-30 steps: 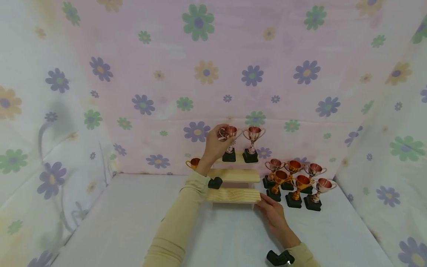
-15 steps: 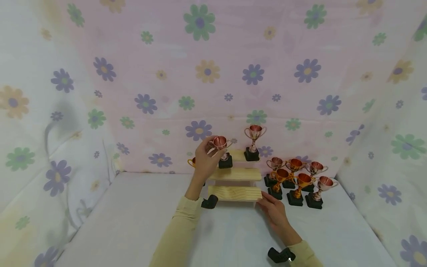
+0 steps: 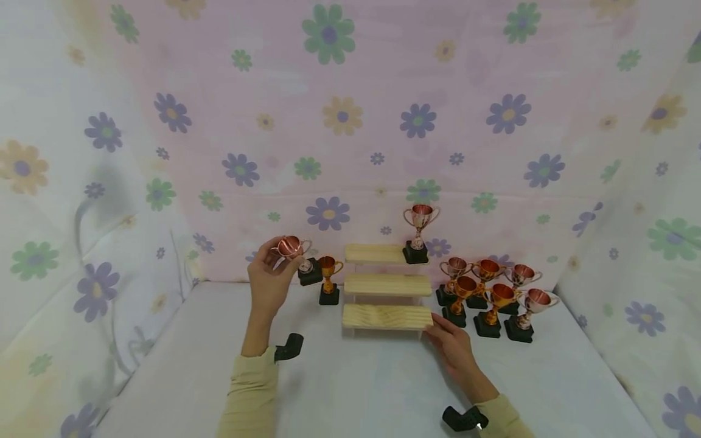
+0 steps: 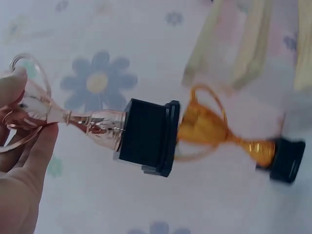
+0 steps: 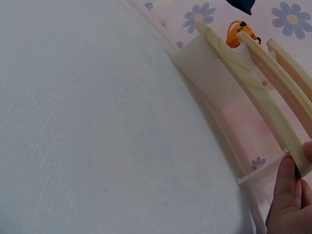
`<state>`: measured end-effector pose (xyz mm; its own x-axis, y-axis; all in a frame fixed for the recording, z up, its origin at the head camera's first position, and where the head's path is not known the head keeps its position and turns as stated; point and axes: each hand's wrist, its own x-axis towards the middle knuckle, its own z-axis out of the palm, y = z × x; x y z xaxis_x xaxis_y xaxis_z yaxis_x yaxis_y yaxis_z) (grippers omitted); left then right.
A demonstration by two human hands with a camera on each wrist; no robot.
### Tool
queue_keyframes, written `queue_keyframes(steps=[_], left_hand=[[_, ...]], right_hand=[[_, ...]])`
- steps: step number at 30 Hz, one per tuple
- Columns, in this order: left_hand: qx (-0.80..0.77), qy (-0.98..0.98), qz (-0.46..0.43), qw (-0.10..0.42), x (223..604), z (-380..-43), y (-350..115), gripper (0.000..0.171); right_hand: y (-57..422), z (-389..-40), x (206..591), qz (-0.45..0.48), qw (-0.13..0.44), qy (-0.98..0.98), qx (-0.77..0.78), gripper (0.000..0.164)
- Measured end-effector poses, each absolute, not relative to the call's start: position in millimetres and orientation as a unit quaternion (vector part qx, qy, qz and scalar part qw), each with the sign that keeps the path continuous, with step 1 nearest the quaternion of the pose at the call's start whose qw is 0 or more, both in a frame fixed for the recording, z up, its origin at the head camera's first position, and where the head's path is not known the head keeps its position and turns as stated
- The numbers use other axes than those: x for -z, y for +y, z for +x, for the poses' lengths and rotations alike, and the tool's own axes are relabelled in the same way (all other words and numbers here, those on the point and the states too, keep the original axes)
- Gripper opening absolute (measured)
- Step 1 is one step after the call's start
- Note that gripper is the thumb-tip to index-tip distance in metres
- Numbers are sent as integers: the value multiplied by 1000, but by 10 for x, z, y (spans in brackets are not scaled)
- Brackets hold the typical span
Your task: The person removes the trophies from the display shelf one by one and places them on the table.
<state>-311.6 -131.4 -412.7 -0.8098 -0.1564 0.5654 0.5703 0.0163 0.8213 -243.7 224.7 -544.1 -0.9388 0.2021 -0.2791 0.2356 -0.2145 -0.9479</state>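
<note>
My left hand (image 3: 268, 285) grips a rose-gold trophy cup (image 3: 290, 246) by its bowl, holding it raised and tilted at the left. In the left wrist view, the trophy's black base (image 4: 146, 136) overlaps a gold trophy (image 4: 207, 126), which stands upright on the table left of the stand. A three-step wooden display stand (image 3: 386, 315) sits in the middle. My right hand (image 3: 453, 351) holds the right end of its lowest step, thumb above and fingers beneath in the right wrist view. Another rose-gold trophy (image 3: 420, 222) stands on the top step's right end.
Right of the stand, several gold and rose-gold trophies (image 3: 501, 298) stand close together on the white-covered table (image 3: 372, 389). Flowered cloth (image 3: 378, 121) hangs at the back and both sides.
My left hand has lifted the rose-gold trophy off the top step and carried it left and down, past the gold trophy. My right hand stays on the stand.
</note>
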Motion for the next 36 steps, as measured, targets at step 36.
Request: queue_keyframes(steps=[36], left_hand=[[639, -756, -112, 89, 4997, -3787, -1749, 52]], right_hand=[[2229, -2450, 5472, 178, -6, 622, 762, 54]])
